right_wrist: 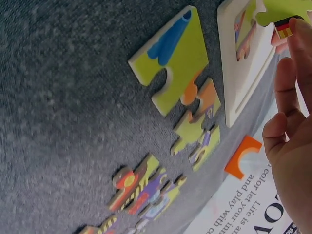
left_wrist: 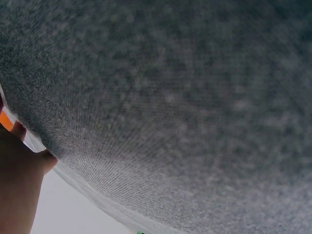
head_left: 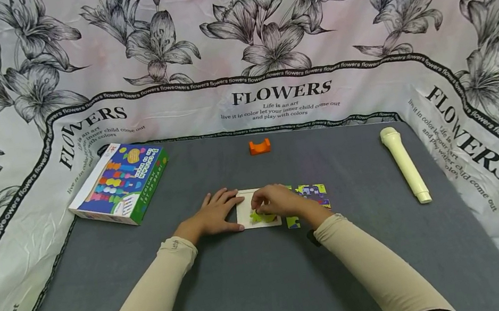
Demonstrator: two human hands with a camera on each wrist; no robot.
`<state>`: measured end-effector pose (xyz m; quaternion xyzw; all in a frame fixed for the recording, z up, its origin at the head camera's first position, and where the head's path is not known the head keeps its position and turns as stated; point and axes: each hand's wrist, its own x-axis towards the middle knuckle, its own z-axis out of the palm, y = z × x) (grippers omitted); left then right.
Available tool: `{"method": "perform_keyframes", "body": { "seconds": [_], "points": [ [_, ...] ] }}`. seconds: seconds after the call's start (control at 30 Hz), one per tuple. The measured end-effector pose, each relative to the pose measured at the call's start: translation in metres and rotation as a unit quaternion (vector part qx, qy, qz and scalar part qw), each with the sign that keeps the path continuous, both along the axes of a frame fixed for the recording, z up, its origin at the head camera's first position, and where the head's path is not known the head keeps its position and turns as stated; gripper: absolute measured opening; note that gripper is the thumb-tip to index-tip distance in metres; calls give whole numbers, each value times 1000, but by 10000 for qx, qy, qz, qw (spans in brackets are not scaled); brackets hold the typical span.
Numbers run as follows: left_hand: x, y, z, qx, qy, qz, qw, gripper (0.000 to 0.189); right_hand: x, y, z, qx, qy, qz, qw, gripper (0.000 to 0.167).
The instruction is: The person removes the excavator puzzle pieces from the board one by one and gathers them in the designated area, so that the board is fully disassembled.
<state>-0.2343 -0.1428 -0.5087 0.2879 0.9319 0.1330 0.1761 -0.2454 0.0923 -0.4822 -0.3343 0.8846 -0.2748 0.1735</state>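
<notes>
A small white puzzle tray (head_left: 245, 215) lies in the middle of the grey table, with a yellow-green piece visible inside it. My left hand (head_left: 216, 215) rests at the tray's left edge, fingers spread, fingertips on its rim. Over the tray, my right hand (head_left: 280, 200) pinches a yellow-green puzzle piece (right_wrist: 287, 9) with a black, red and yellow patch, seen close in the right wrist view. Loose puzzle pieces (head_left: 293, 222) lie just right of the tray, partly hidden by the right hand. The left wrist view shows mostly table cloth and part of the left hand.
A blue and green game box (head_left: 123, 182) lies at the back left. An orange notched block (head_left: 260, 147) sits behind the tray. On the right is a pale yellow stick-shaped object (head_left: 406, 165). A flower-printed cloth (head_left: 280, 102) borders the table at the back and sides.
</notes>
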Motion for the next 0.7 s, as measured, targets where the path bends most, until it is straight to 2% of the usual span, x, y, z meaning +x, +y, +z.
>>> {"method": "perform_keyframes", "body": {
  "seconds": [0.2, 0.37, 0.57, 0.7],
  "points": [
    [1, 2, -1, 63, -4, -41, 10000, 81, 2, 19, 8, 109, -39, -277, 9996, 5],
    [0, 1, 0, 63, 43, -1, 10000, 81, 2, 46, 16, 277, 149, -485, 9983, 5],
    [1, 3, 2, -4, -13, -26, 10000, 81, 8, 76, 17, 447, 134, -504, 9976, 4],
    [2, 3, 3, 29, -23, -9, 10000, 82, 11, 89, 16, 516, -52, -457, 9976, 4]
  ]
}}
